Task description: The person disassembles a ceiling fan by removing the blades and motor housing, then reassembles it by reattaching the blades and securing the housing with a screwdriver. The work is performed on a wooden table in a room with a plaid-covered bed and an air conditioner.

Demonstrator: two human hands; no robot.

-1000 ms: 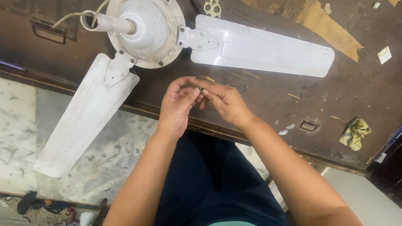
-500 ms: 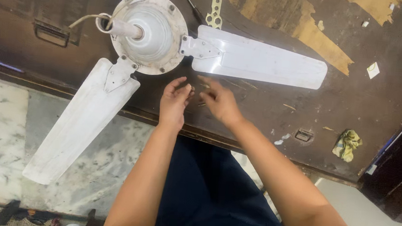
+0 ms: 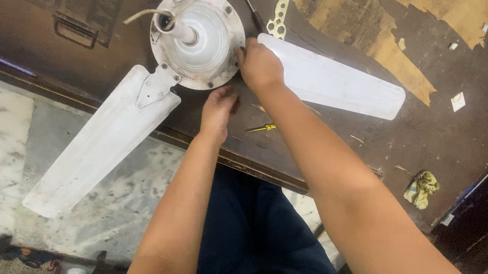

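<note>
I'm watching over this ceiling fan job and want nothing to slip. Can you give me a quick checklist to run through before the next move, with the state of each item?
1. Fan motor housing lies flat on the wooden table: ok.
2. Right hand is at the joint where the right blade meets the housing: ok.
3. Left hand has a fastener ready: cannot tell, fingers curled.
4. Small yellow screwdriver lies within reach beside the left hand: ok.
5. Left blade is supported: not ok, it overhangs the table edge.
6. Flat multi-hole wrench lies clear of the hands: ok.
</note>
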